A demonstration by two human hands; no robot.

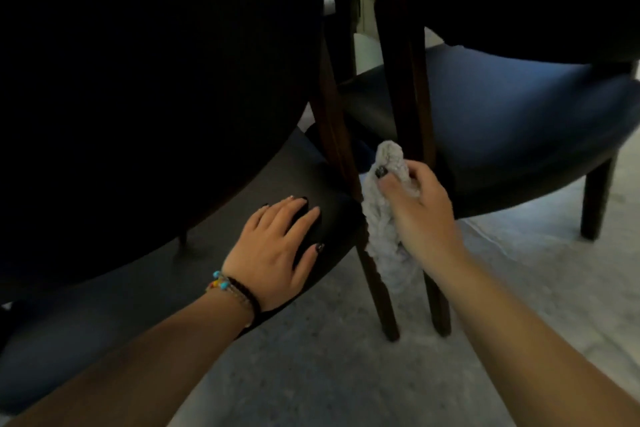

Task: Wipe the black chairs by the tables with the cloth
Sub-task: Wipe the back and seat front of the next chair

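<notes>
Two black chairs stand side by side. The left chair (145,80) fills the left half of the view with its dark backrest, and its black seat (214,218) runs below it. My left hand (277,250) rests flat on that seat's edge, fingers straight. My right hand (415,211) grips a bunched grey cloth (381,229), which touches the dark wooden rear leg (367,263) of the left chair. The right chair's padded seat (519,121) lies behind my right hand.
A second dark wooden leg (408,80) rises just behind the cloth, close to the first. Another leg (597,201) of the right chair stands at the far right. Grey concrete floor (329,374) spreads below both chairs.
</notes>
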